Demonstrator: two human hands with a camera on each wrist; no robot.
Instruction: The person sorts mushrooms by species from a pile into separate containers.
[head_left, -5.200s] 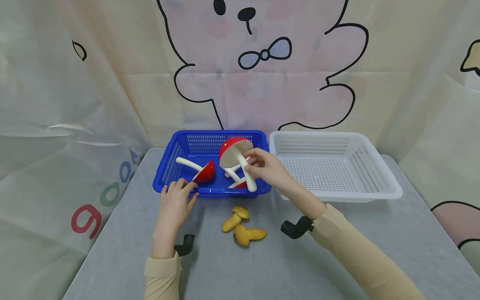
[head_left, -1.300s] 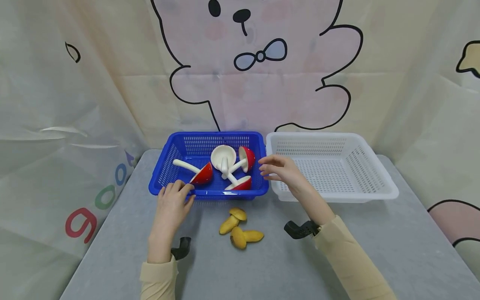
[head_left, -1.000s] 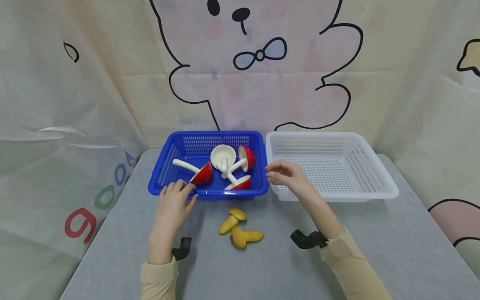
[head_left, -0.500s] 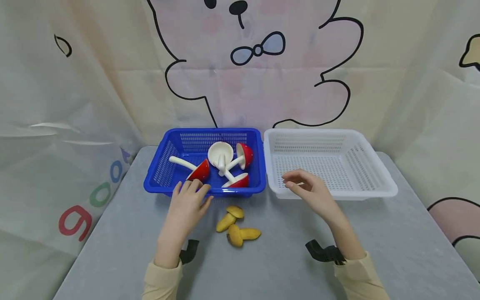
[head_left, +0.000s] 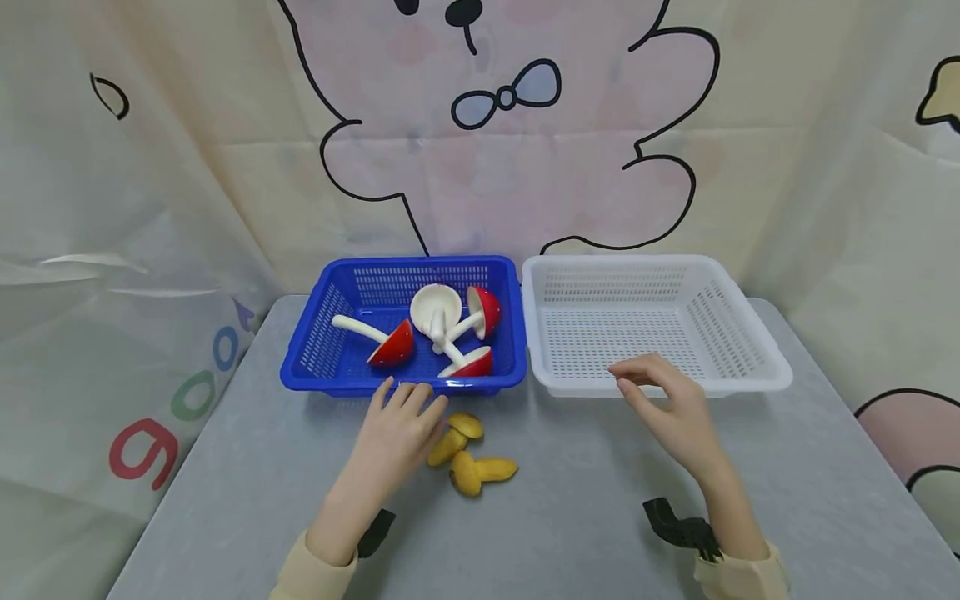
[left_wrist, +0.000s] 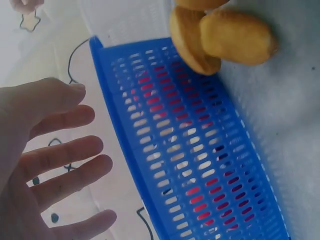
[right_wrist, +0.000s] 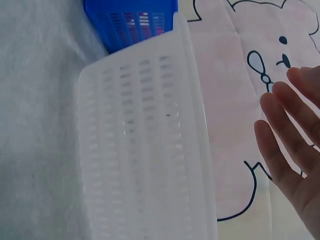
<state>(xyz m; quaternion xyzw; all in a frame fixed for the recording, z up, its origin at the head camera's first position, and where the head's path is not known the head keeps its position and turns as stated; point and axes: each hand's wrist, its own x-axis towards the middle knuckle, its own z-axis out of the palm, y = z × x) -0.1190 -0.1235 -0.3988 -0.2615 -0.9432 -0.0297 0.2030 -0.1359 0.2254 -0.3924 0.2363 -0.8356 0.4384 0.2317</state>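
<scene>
My left hand (head_left: 399, 433) hovers just in front of the blue basket (head_left: 300, 350), fingers spread and holding nothing. Right beside its fingertips lies a yellow mushroom (head_left: 448, 443) on the table; a second yellow mushroom (head_left: 480, 472) lies close by. Inside the blue basket are several red-capped toy mushrooms with white stems, among them one at the left (head_left: 390, 343). My right hand (head_left: 675, 408) is over the front rim of the white basket (head_left: 757, 375), its fingers loosely bent with nothing between them. In the left wrist view the yellow mushroom (left_wrist: 235, 37) shows large beside the basket wall.
The two baskets stand side by side at the back of the grey table (head_left: 570, 533). Behind them hangs a curtain (head_left: 585, 183) with a cartoon bear. A black wrist mount (head_left: 678, 527) sticks out from the right wrist.
Earlier my right hand held a red-capped mushroom over the blue basket; it let go there and moved right to the white basket. My left hand has left the blue rim toward the yellow mushrooms.
</scene>
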